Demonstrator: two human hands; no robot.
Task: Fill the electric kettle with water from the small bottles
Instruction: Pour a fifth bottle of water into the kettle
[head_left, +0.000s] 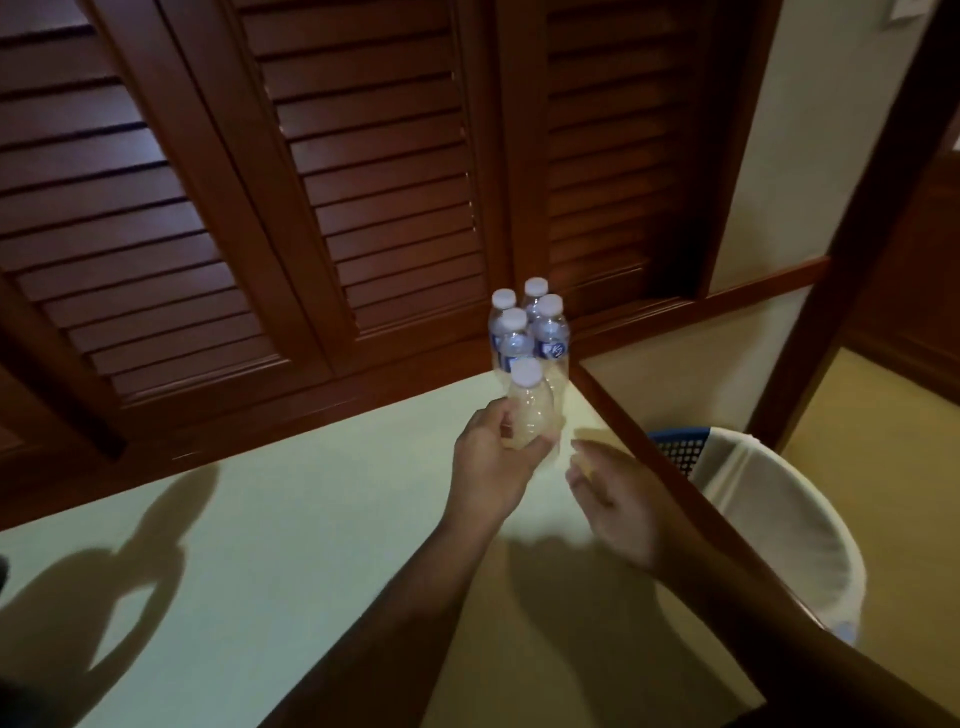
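Several small clear water bottles (535, 327) with white caps and blue labels stand bunched at the far right corner of the pale tabletop (291, 519). My left hand (493, 462) is closed around one more small capped bottle (530, 405), held just in front of the bunch. To its right my right hand (613, 499) hovers with fingers spread and nothing in it, blurred by motion. No kettle body shows in the view; only a kettle-like shadow lies on the table at the left.
Dark wooden louvred doors (322, 182) rise behind the table. A wooden edge strip (675, 488) borders the table's right side. Beyond that edge, on the floor, stands a blue mesh bin with a white liner (769, 509).
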